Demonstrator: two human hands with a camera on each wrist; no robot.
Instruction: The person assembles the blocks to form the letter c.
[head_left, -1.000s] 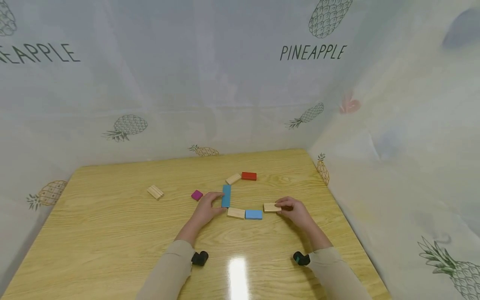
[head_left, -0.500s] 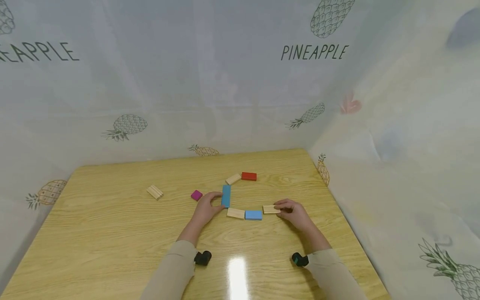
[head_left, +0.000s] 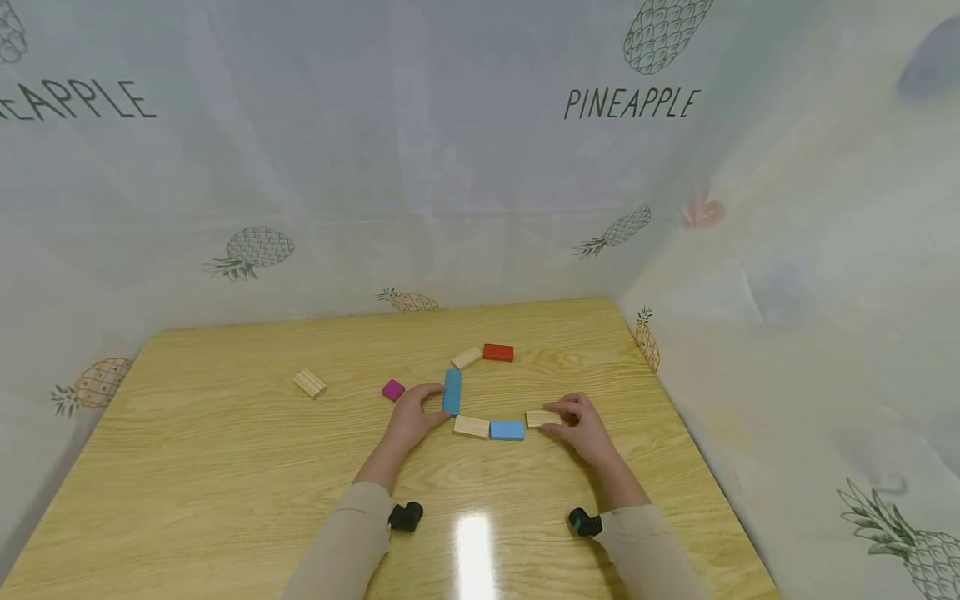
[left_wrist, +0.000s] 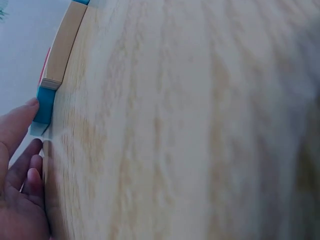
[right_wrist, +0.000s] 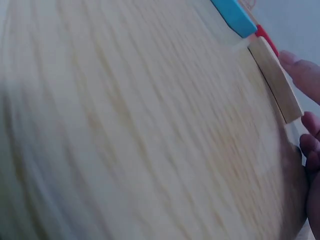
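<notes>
A long blue wooden block (head_left: 452, 392) lies in the middle of the table, pointing away from me. My left hand (head_left: 409, 417) is at its left side, thumb at the near end and a finger on the long side. In the left wrist view, the thumb touches the blue block (left_wrist: 45, 106). A plain wooden block (head_left: 537, 418) lies at the row's right end. Thumb and fingers of my right hand (head_left: 588, 429) hold it by its long sides. Between them lie another plain block (head_left: 472, 427) and a lighter blue block (head_left: 507, 430), end to end.
Behind the long blue block are a slanted plain block (head_left: 467, 358) and a red block (head_left: 498, 352). A small magenta block (head_left: 393, 390) and a grooved plain block (head_left: 310, 384) lie farther left. A patterned cloth backs the wooden table (head_left: 225, 467).
The plain block under my right hand has shifted slightly toward me. My right fingers have slid farther left along it. The left hand has barely moved.
</notes>
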